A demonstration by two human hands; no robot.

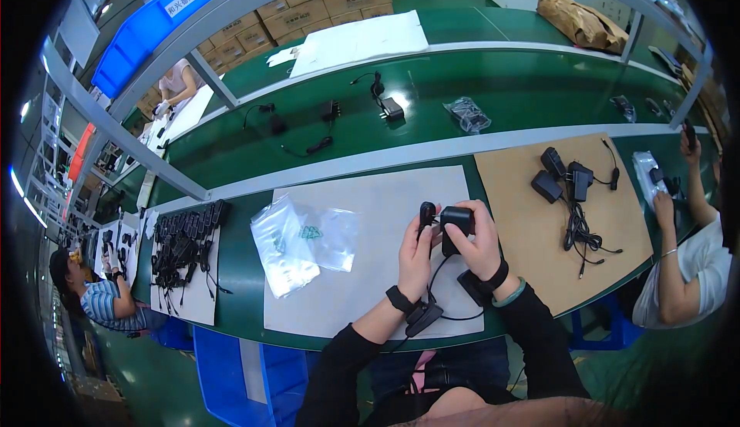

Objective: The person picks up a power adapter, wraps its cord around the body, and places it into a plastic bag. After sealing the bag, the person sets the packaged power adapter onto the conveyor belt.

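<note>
My right hand is closed around a black power adapter above the pale work mat. Close beside it, my left hand pinches a small black piece, perhaps a plug or cable end. A thin black cable hangs below the hands. It runs toward a dark block near my left wrist. Another dark block is by my right wrist; what these blocks are is unclear. Both wrists wear black bands. Clear plastic bags lie to the left on the mat.
Several adapters with cables lie on brown board at the right. A heap of black adapters lies at the left. Beyond a metal rail, a green belt carries scattered adapters. Co-workers sit at both sides; a blue bin is below.
</note>
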